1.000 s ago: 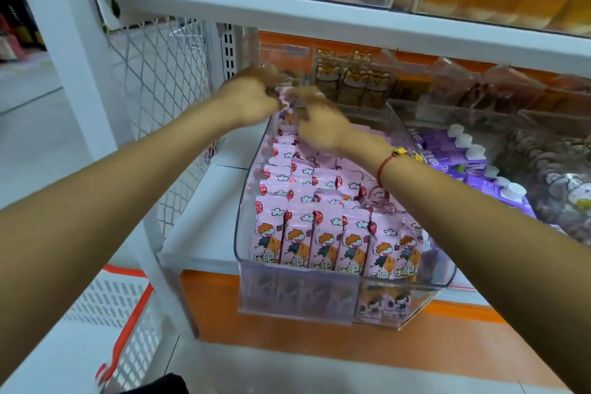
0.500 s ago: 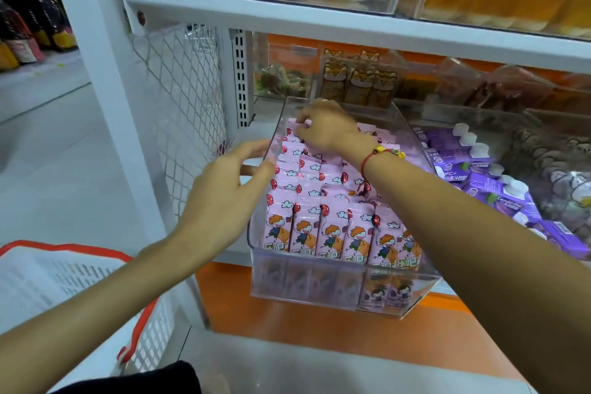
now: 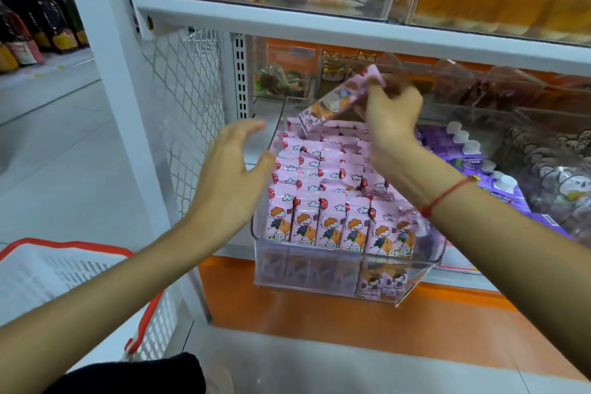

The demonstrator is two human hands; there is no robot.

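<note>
A clear plastic bin (image 3: 323, 269) sticks out over the front of a white shelf and is packed with rows of pink snack packets (image 3: 332, 198) printed with a cartoon child. My right hand (image 3: 391, 115) pinches one pink packet (image 3: 339, 99) by its top end and holds it tilted above the back rows of the bin. My left hand (image 3: 228, 182) is spread open at the bin's left wall, thumb near the rim, holding nothing.
A white basket with a red rim (image 3: 67, 269) stands at the lower left. Purple cartons with white caps (image 3: 473, 157) lie right of the bin. A white shelf board (image 3: 319, 25) runs close above the hands. A wire mesh panel (image 3: 185, 99) closes the left side.
My right hand has lifted one pink packet out of the back of the bin. My left hand drew back from the rear of the bin to its left wall.
</note>
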